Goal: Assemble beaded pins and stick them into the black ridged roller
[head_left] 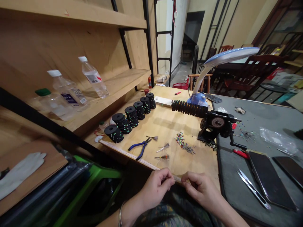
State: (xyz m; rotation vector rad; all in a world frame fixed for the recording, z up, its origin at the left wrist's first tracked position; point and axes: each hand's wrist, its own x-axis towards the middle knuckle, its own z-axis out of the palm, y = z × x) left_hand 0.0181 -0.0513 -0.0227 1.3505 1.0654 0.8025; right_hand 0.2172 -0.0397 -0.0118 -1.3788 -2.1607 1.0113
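1. My left hand (155,187) and right hand (201,189) pinch a measuring tape (132,156) at the edge of the wooden table (165,126).
2. A loose grip could drop it; a hard tug could snag the pliers (139,148).

A narrow cream tailor's tape measure (132,156) (its printed marks are too small to read) lies along the near edge of the wooden counter (165,126), running toward 10 o'clock. Its 4 o'clock end rises slightly off the wood, pinched between the left hand (155,187) and right hand (201,189).
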